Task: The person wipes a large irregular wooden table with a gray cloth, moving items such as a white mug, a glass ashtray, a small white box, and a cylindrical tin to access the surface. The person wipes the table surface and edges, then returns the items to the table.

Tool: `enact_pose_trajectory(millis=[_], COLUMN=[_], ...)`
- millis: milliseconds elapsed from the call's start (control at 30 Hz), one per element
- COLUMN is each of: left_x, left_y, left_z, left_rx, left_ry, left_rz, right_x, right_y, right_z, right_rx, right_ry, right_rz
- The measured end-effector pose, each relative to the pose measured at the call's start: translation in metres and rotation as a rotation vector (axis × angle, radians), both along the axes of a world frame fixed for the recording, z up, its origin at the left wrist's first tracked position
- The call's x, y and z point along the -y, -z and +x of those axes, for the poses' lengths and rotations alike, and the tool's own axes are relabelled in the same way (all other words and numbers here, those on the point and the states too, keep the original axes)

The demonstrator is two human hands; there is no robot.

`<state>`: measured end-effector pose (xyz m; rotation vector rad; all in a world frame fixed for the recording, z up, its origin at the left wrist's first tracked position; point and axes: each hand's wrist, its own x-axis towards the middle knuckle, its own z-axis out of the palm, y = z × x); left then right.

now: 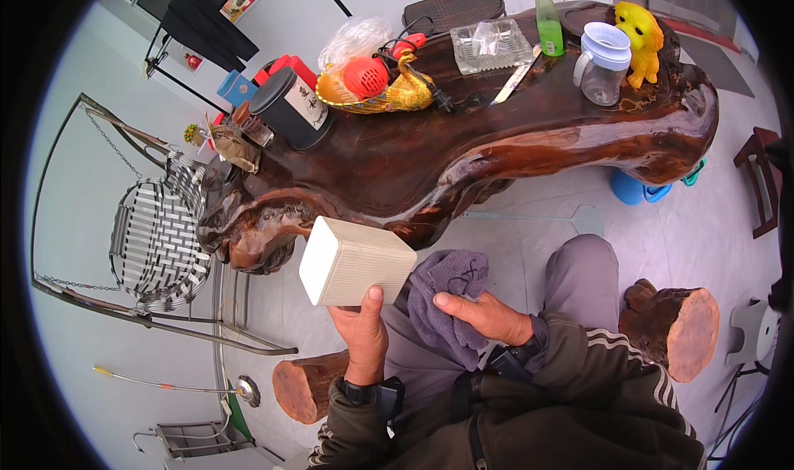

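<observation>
A cream box-shaped container (372, 262) with ribbed sides and a smooth white end is held tilted by my left hand (366, 327), its thumb on the near side. My right hand (487, 318) grips a bunched purple-grey towel (443, 284) that bears dark lettering; the towel lies just right of the container, over my lap. Both are in front of the near edge of a glossy dark wooden table (384, 172). The fingers under the container and those behind the towel are mostly hidden.
On the table stand a black canister (290, 107), a golden peacock-shaped dish (372, 97), a glass ashtray (490, 45), a green bottle (549, 29), a lidded clear jug (602, 66) and a yellow dog figurine (642, 42). Log stools (691, 333) flank my legs. A fly swatter (586, 220) lies on the floor.
</observation>
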<state>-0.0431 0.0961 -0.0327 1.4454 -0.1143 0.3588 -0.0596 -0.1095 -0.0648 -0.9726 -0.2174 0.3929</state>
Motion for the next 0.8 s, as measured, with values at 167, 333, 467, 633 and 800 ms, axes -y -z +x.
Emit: enact_pose_trajectory(millis=[167, 333, 467, 633, 800], left_x=[0.013, 0.04, 0.047, 0.037, 0.041], left_y=[-0.029, -0.047, -0.051, -0.053, -0.06], left_z=[0.014, 0.029, 0.043, 0.066, 0.069], left_rx=[0.054, 0.048, 0.051, 0.121, 0.096], left_ry=[0.051, 0.188, 0.19, 0.002, 0.015], left_rz=[-0.042, 0.011, 0.107, 0.149, 0.101], right_x=[0.0, -0.004, 0.0, 0.011, 0.013], right_y=[-0.001, 0.011, 0.019, 0.017, 0.015], right_z=[0.001, 0.008, 0.009, 0.003, 0.006], right_rx=[-0.006, 0.157, 0.389, 0.408, 0.463], right_ry=[0.095, 0.201, 0.283, 0.264, 0.273], right_rz=[-0.064, -0.262, -0.383, -0.394, -0.385])
